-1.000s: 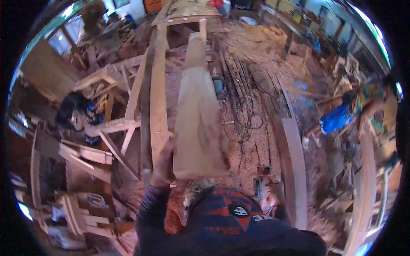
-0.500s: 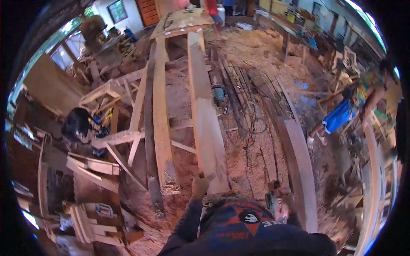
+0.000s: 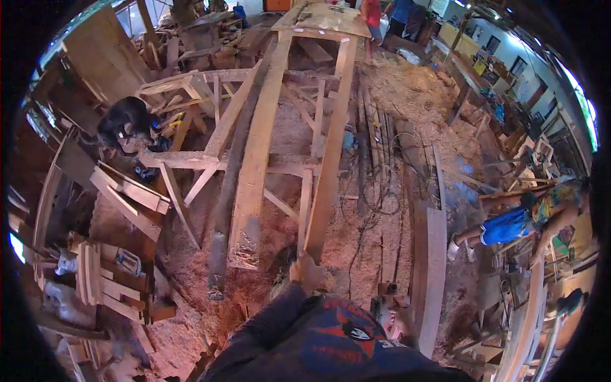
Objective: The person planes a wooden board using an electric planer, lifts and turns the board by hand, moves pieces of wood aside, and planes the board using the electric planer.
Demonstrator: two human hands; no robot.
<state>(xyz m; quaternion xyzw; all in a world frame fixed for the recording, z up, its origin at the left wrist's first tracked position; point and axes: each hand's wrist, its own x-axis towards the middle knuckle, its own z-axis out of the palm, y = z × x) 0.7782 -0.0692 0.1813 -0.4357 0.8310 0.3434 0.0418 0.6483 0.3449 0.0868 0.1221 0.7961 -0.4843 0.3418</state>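
Observation:
My left hand is closed on the near end of a long wooden plank. The plank runs away from me over a timber support frame and stands tilted toward its narrow edge. To its left, a second long plank lies flat, with shavings on its near end. Beside that is a dark, rough-edged board. My right hand, low by my right side, is at a dark hand-held power tool; its kind is hard to make out and my fingers are partly hidden.
A wooden panel lies at the planks' far end. Cables cross the shavings-covered floor at right, beside a long beam. A black dog-like shape is at left. A person in blue shorts is at right, handling timber.
The plank in my left hand has turned from its broad face toward its edge. My view has swung, so the scene sits differently. The tool stays by my right side.

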